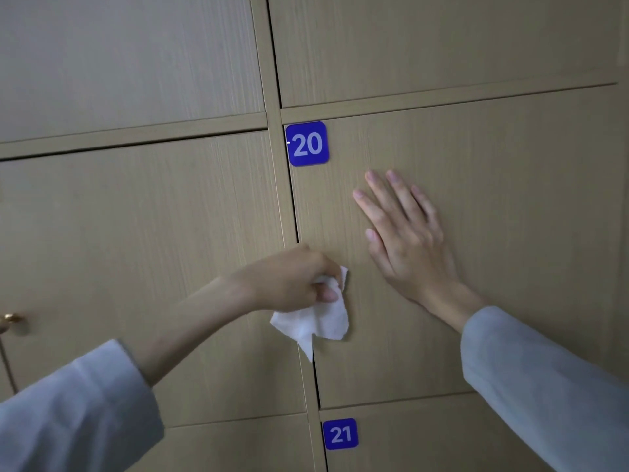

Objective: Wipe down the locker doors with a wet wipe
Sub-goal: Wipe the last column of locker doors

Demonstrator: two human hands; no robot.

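Observation:
A light wood-grain locker door carries a blue tag reading 20 at its upper left corner. My left hand is closed on a crumpled white wet wipe, which hangs against the door's left edge by the dark gap. My right hand lies flat on the same door with fingers spread, to the right of the wipe and holding nothing. Grey sleeves cover both forearms.
Below is another door with a blue tag reading 21. More wood-grain doors fill the left and the top of the view. A brass knob sticks out at the far left edge.

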